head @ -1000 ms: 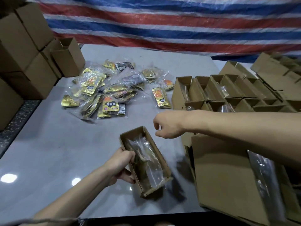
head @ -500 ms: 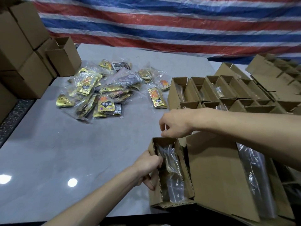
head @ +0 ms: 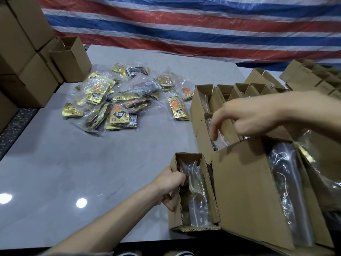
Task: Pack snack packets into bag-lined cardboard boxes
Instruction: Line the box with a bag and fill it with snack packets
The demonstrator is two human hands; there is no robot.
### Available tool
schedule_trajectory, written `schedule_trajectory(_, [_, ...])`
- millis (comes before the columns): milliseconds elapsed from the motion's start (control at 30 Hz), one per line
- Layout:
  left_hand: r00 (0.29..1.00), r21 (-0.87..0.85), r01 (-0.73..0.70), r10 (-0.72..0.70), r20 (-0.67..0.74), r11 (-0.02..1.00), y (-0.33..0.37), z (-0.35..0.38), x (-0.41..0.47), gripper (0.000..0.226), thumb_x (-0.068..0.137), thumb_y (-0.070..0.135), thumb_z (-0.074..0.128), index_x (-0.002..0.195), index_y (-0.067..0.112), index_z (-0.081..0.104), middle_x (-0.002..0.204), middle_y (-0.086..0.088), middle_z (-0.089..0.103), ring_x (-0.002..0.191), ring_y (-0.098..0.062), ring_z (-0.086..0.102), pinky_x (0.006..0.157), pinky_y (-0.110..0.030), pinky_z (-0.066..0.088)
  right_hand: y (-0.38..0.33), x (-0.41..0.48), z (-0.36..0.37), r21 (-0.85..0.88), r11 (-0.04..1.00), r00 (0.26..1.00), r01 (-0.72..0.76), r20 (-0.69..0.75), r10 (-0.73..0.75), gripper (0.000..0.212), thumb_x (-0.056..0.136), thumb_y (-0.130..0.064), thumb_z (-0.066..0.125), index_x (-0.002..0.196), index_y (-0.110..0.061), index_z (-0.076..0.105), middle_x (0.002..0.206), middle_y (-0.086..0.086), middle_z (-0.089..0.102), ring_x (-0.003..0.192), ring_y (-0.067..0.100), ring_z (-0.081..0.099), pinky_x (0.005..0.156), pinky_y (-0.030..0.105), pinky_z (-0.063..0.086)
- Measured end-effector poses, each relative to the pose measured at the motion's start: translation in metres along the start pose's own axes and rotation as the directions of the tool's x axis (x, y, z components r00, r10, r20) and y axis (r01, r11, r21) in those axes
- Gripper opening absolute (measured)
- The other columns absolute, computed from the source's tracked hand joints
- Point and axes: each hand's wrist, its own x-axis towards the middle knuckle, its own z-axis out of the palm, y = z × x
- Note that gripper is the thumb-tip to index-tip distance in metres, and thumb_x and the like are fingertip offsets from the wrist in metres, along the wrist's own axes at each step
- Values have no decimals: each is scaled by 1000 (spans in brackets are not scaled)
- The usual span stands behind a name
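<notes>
Grey and glossy, the counter (head: 92,172) fills the middle of the view, with two bright spots of light mirrored near its front-left edge. Behind it hangs a red, white and blue striped tarpaulin (head: 184,24), and dark speckled floor (head: 13,130) shows at the left. Closed cartons (head: 22,58) are stacked at the far left, with one open-topped carton (head: 72,60) just beside them on the counter's back corner. Snack packets (head: 118,102), gold and black and many in clear wrap, lie in a loose heap toward the back, with one orange-and-gold packet (head: 178,108) lying apart at the heap's right. To the right stand rows of open boxes (head: 201,97), several with clear plastic showing inside. At the front a narrow box (head: 208,182) touches a larger box (head: 245,191) on its right. The narrow one holds a crumpled clear bag (head: 199,204), and the larger one a long clear liner (head: 287,191). The left grip (head: 169,183) clasps the narrow box's left wall, fingers curled inside and thumb outside. The right grip (head: 245,117) hovers over a second-row box with fingers pointing down at its plastic; it is blurred, and I cannot tell whether it pinches anything.
</notes>
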Motion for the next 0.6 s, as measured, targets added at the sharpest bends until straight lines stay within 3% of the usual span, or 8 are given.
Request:
schedule_trajectory(67, [1000, -1, -6, 6, 7, 1000, -1, 0, 2, 31, 84, 11, 48, 114, 17, 50, 111, -7, 49, 71, -28, 54, 44, -37, 57, 17, -27, -9, 96, 995, 999, -6, 51, 1, 65, 71, 0, 51, 107, -51, 65, 118, -35, 58, 117, -22, 43, 95, 18, 37])
schedule_trajectory(133, [1000, 5, -10, 10, 12, 1000, -1, 0, 3, 23, 84, 11, 48, 106, 19, 51, 111, -8, 50, 66, -27, 54, 45, -37, 57, 33, -48, -8, 107, 994, 997, -20, 83, 11, 69, 81, -7, 69, 115, -65, 53, 117, -51, 47, 110, -38, 30, 87, 14, 33])
schedule_trajectory(167, [1000, 10, -11, 11, 13, 1000, 0, 0, 2, 21, 84, 10, 47, 103, 19, 51, 109, -8, 50, 63, -27, 56, 46, -39, 58, 37, -55, -4, 105, 993, 994, -50, 107, 38, 67, 81, -17, 73, 119, -66, 49, 118, -51, 45, 112, -37, 31, 88, 14, 34])
schedule_trajectory(233, [1000, 28, -11, 10, 14, 1000, 1, 2, 2, 18, 84, 10, 47, 101, 17, 50, 103, -8, 52, 55, -26, 60, 47, -41, 59, 40, -63, 10, 149, 981, 985, -126, 132, 107, 63, 77, -31, 71, 126, -61, 45, 124, -37, 51, 121, -19, 43, 98, 22, 42])
schedule_trajectory(300, [1000, 49, -4, 3, 14, 999, 3, 4, 2, 18, 84, 9, 47, 100, 17, 50, 107, -8, 52, 62, -28, 60, 46, -40, 58, 39, -61, 27, 149, 978, 987, -145, 83, 134, 62, 83, -16, 63, 129, -54, 47, 128, -23, 56, 119, -1, 54, 102, 31, 48])
schedule_trajectory(400, [1000, 59, 5, -5, 5, 998, 4, 5, 3, 29, 84, 8, 46, 112, 13, 50, 113, -8, 49, 70, -31, 59, 45, -37, 56, 40, -54, 39, 34, 996, 992, -81, -93, 84, 64, 87, 0, 48, 129, -47, 55, 124, -9, 65, 110, 14, 63, 96, 40, 52])
schedule_trajectory(600, [1000, 45, 8, -8, 2, 999, 6, 10, 5, 37, 83, 7, 45, 120, 10, 49, 120, -9, 47, 64, -33, 60, 45, -40, 57, 48, -53, 29, 30, 999, 993, -43, -113, 46, 63, 81, 2, 48, 120, -45, 62, 114, -9, 67, 100, 16, 67, 86, 42, 57])
